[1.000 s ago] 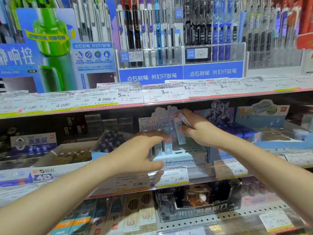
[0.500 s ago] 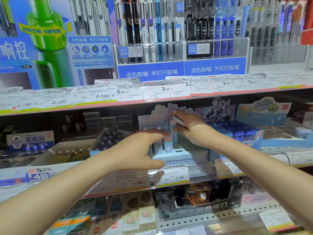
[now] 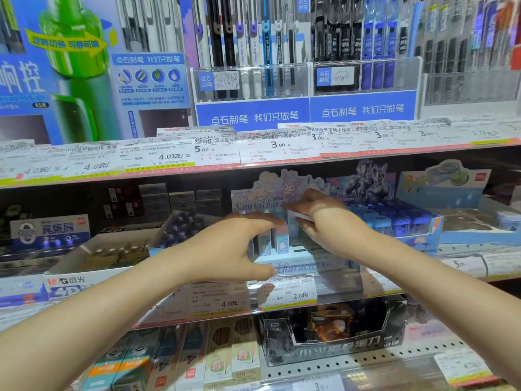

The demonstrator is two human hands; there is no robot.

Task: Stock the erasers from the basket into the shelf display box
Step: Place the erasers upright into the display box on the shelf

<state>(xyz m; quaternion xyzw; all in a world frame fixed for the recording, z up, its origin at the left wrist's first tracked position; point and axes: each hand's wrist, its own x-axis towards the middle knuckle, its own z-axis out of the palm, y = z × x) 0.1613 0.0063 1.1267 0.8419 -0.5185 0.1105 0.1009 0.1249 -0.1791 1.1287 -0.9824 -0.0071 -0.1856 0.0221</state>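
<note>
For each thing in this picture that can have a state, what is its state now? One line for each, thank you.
Display box: open at the top, partly filled.
Erasers: standing upright in the box.
Left hand: fingers spread over the erasers, thumb at the box front.
Right hand: pinching a small white packet, probably an eraser, above the box.
Sharpener box: open, on the shelf below.

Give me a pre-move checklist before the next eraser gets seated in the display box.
1. Left hand steadying the display box: ok, thumb at its front edge, fingers over the top.
2. Right hand holding stock: ok, a pale eraser shows under its fingers.
3. Erasers already in box upright: ok.
4. Free slot beside them: cannot tell, hands cover it.
5. Basket in reach: cannot tell, out of frame.
</note>
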